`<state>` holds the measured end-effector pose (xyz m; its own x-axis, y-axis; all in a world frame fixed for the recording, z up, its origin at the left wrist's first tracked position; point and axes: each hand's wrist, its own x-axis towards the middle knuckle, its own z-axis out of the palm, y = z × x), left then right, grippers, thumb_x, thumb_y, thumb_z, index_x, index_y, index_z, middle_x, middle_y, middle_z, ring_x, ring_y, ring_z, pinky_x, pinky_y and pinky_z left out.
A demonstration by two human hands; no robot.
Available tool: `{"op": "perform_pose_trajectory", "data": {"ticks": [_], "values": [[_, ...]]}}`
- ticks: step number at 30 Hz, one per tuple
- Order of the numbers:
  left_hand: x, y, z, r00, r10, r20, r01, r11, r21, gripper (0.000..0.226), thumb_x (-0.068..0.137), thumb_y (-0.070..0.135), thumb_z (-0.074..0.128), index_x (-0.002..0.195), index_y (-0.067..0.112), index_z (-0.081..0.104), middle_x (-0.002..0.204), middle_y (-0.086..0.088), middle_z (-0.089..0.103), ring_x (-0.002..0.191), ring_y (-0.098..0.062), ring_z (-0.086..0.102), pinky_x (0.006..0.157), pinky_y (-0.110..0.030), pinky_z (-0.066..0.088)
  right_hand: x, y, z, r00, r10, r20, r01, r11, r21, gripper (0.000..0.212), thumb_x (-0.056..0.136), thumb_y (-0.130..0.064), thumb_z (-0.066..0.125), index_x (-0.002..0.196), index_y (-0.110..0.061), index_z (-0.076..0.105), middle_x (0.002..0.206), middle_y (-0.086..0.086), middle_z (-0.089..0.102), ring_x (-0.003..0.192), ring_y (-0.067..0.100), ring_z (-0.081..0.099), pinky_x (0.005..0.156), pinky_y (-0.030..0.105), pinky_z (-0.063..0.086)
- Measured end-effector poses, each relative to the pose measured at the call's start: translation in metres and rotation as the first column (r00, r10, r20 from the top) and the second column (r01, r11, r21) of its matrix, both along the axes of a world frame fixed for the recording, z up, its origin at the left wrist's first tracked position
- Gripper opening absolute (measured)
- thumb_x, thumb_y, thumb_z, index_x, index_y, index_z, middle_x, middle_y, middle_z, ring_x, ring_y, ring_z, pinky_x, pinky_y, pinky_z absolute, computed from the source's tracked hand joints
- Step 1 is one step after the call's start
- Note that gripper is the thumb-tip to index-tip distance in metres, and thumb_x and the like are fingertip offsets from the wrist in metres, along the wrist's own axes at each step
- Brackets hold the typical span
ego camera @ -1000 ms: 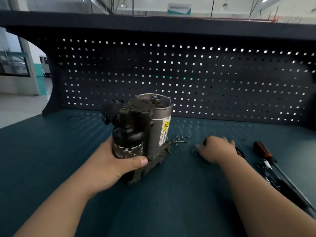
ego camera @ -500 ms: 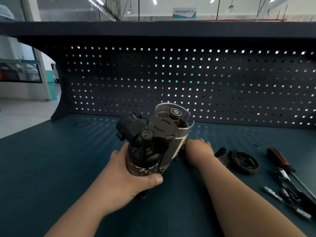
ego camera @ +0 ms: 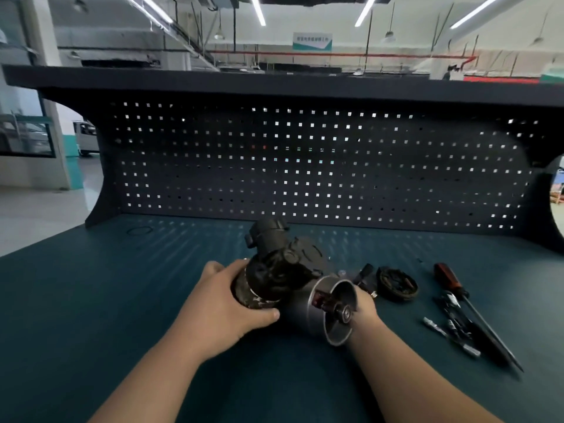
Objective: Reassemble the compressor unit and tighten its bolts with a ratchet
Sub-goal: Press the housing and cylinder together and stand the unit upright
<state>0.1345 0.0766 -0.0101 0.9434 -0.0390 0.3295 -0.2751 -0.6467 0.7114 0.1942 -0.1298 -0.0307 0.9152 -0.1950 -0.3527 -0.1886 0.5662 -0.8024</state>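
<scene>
compressor unit (ego camera: 283, 276) tilted | left hand (ego camera: 219, 303) grips | right hand (ego camera: 364, 305) behind cylinder (ego camera: 300, 314)

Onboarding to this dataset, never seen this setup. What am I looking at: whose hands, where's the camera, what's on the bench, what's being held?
There is no robot here. A person works at a bench, filmed by one wide-angle camera worn on their head, looking forward and down, so both forearms enter from the bottom. The left hand grips the compressor by its black end; the right hand holds its open silver end. The unit is tipped on its side. On the bench to the right lie a round black part, a screwdriver and blurred metal tools. Behind stands a pegboard.
</scene>
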Motion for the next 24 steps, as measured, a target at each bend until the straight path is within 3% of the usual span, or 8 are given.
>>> {"op": "perform_pose_trajectory", "data": {"ticks": [4, 8, 11, 13, 15, 17, 21, 24], "values": [[-0.001, 0.007, 0.001, 1.0, -0.01, -0.006, 0.01, 0.999, -0.042, 0.062, 0.039, 0.067, 0.075, 0.095, 0.069, 0.048, 0.1, 0.019, 0.044, 0.083, 0.005, 0.055, 0.067, -0.006, 0.037, -0.006, 0.009, 0.007, 0.998, 0.067, 0.023, -0.068, 0.995, 0.069, 0.021, 0.098, -0.013, 0.049, 0.084, -0.008, 0.063, 0.061, 0.011, 0.065, 0.052, 0.028, 0.062, 0.051, 0.032, 0.049], [0.005, 0.016, -0.001, 1.0, 0.002, -0.009, -0.003, 0.988, -0.154, 0.058, 0.038, 0.064, 0.078, 0.09, 0.068, 0.052, 0.103, 0.011, 0.055, 0.087, -0.001, 0.06, 0.075, -0.017, 0.046, -0.008, 0.019, 0.018, 0.995, 0.095, -0.024, -0.091, 0.988, 0.124, 0.02, 0.093, -0.012, 0.052, 0.076, -0.004, 0.061, 0.066, 0.013, 0.061, 0.055, 0.028, 0.059, 0.062, 0.034, 0.049], [0.004, 0.019, 0.002, 0.998, -0.04, -0.044, 0.028, 0.971, -0.238, 0.054, 0.04, 0.058, 0.081, 0.091, 0.052, 0.064, 0.103, -0.001, 0.068, 0.09, -0.01, 0.067, 0.086, -0.035, 0.052, -0.01, 0.024, 0.028, 0.992, 0.128, -0.022, -0.124, 0.982, 0.14, 0.021, 0.093, -0.008, 0.046, 0.103, -0.001, 0.063, 0.087, 0.017, 0.06, 0.07, 0.03, 0.057, 0.069, 0.038, 0.05], [-0.001, 0.02, 0.006, 0.995, -0.076, -0.061, 0.05, 0.936, -0.349, 0.051, 0.041, 0.049, 0.084, 0.089, 0.049, 0.066, 0.096, 0.005, 0.073, 0.085, -0.007, 0.07, 0.078, -0.029, 0.051, -0.013, 0.027, 0.041, 0.992, 0.124, 0.001, -0.122, 0.977, 0.175, 0.032, 0.093, -0.009, 0.042, 0.119, -0.006, 0.06, 0.101, 0.017, 0.059, 0.084, 0.032, 0.062, 0.074, 0.041, 0.052], [-0.007, 0.02, 0.009, 0.988, -0.114, -0.1, 0.053, 0.878, -0.476, 0.043, 0.046, 0.041, 0.082, 0.087, 0.048, 0.069, 0.091, 0.013, 0.074, 0.082, -0.003, 0.069, 0.073, -0.025, 0.047, -0.02, 0.032, 0.059, 0.992, 0.109, 0.057, -0.118, 0.97, 0.212, 0.029, 0.089, -0.01, 0.04, 0.11, -0.016, 0.059, 0.101, 0.014, 0.059, 0.096, 0.029, 0.064, 0.075, 0.039, 0.053], [-0.013, 0.02, 0.008, 0.975, -0.156, -0.156, 0.028, 0.787, -0.616, 0.044, 0.044, 0.04, 0.082, 0.087, 0.035, 0.073, 0.09, 0.009, 0.075, 0.082, -0.006, 0.07, 0.074, -0.027, 0.046, -0.028, 0.036, 0.077, 0.985, 0.055, 0.162, -0.091, 0.97, 0.224, 0.019, 0.09, -0.015, 0.044, 0.089, -0.015, 0.062, 0.088, 0.006, 0.065, 0.082, 0.023, 0.065, 0.075, 0.038, 0.055], [-0.029, 0.011, 0.003, 0.916, -0.313, -0.252, 0.027, 0.673, -0.739, 0.068, 0.038, 0.041, 0.083, 0.099, 0.013, 0.071, 0.098, -0.006, 0.074, 0.089, -0.018, 0.071, 0.079, -0.033, 0.047, -0.055, 0.046, 0.097, 0.886, 0.032, 0.462, 0.028, 0.992, -0.122, 0.042, 0.093, -0.041, 0.048, 0.067, -0.026, 0.077, 0.074, -0.005, 0.074, 0.066, 0.011, 0.07, 0.067, 0.032, 0.054], [-0.034, 0.003, 0.006, 0.927, -0.311, -0.209, 0.058, 0.671, -0.74, 0.037, 0.052, 0.032, 0.089, 0.086, 0.025, 0.078, 0.094, 0.0, 0.075, 0.083, -0.011, 0.071, 0.073, -0.025, 0.046, -0.066, 0.051, 0.096, 0.828, 0.145, 0.541, 0.152, 0.871, -0.467, 0.031, 0.086, -0.053, 0.049, 0.078, -0.035, 0.073, 0.074, -0.016, 0.071, 0.067, -0.002, 0.066, 0.066, 0.027, 0.046]]}}
